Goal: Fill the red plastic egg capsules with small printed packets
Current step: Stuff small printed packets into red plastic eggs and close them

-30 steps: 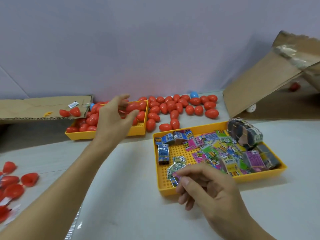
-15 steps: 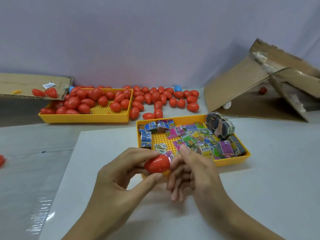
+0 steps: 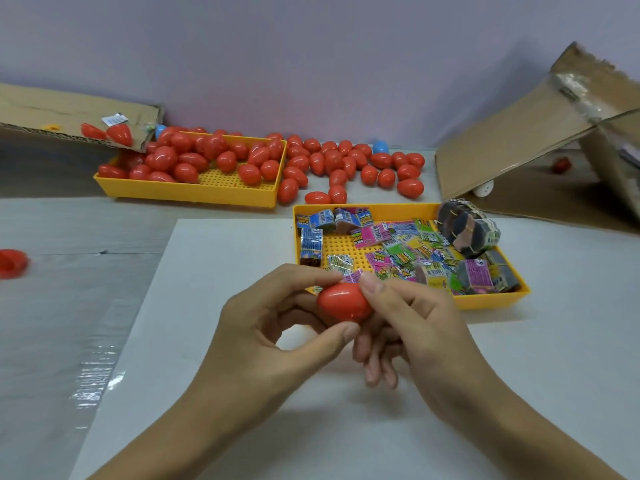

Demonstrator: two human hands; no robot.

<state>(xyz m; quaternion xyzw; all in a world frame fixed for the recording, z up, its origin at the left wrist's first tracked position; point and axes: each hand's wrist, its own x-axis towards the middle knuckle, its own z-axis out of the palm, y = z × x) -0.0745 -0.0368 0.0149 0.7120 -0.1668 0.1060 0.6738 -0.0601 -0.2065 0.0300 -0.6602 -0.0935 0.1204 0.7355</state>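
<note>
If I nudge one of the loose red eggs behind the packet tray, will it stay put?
Probably not. The loose red eggs are rounded and glossy, so one would likely roll or slip, and curve off on its tapered end. They look hollow and light.

A single wide-angle camera, worn on the person's head, looked forward and down across the desk (image 3: 519,393) toward a pale wall. It sat close above the work: the left hand (image 3: 273,337) and right hand (image 3: 415,327) filled the lower middle of the frame, with both forearms running in from the bottom edge. Farther back lay two yellow trays (image 3: 194,195), nearer the wall. Straight edges bowed toward the frame's sides. No second view was given.
</note>
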